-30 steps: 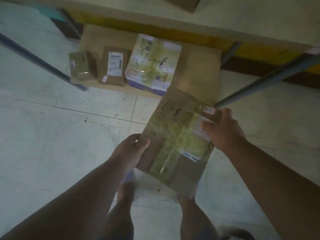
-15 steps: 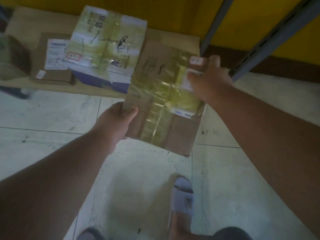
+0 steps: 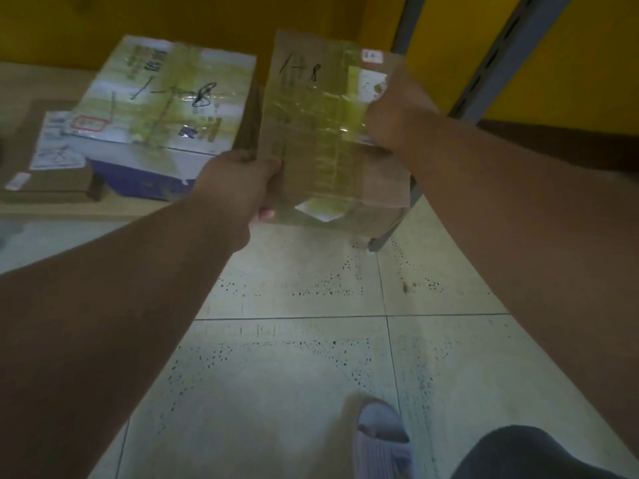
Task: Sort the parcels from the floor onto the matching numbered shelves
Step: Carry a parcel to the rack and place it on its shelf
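Gripping both side edges, each hand (image 3: 238, 183) holds the parcel (image 3: 321, 133) over the shelf (image 3: 20, 81).

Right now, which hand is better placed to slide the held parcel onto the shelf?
Probably the left hand: it grips the taped parcel's near corner, behind it. The right hand holds the far side edge.

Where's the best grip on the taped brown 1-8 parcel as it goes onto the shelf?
Probably its two long side edges, one hand from each side. The brown parcel is flat and wide, held tilted over the shelf board. The left hand grips the near left edge, the right hand the far right edge. The white 1-8 box sits close on its left, leaving little room there.
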